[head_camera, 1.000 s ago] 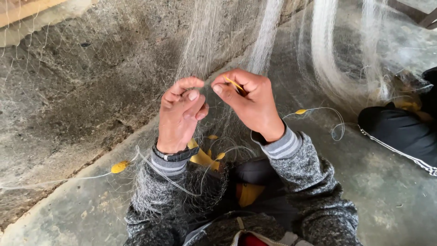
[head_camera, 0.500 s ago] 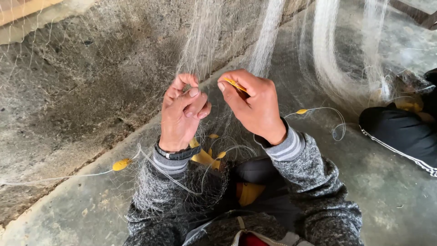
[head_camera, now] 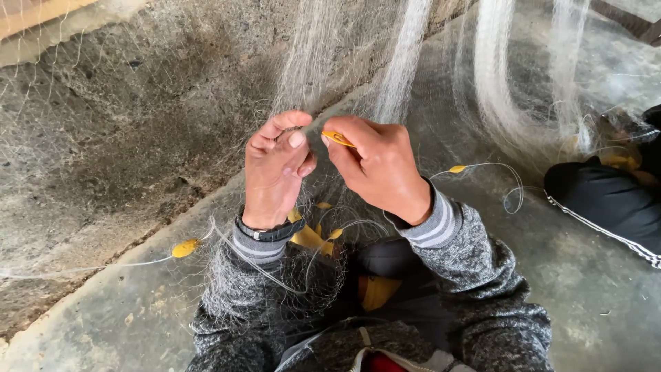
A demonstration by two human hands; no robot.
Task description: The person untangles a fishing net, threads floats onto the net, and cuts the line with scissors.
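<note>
Right hand (head_camera: 382,169) pinches a small yellow plastic netting needle (head_camera: 338,138) at its fingertips; left hand (head_camera: 275,169), just beside, curls closed on fine white mesh fishing net (head_camera: 303,76).

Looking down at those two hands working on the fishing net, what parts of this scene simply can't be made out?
- Yellow tool: mostly hidden inside the right hand; only one end shows.
- Left hand: whether its fingertips pinch a strand of the net is too fine to tell.
- Other person's dark trouser leg: cut off by the right edge.
- Yellow pieces in the lap: partly covered by sleeves and netting.
</note>
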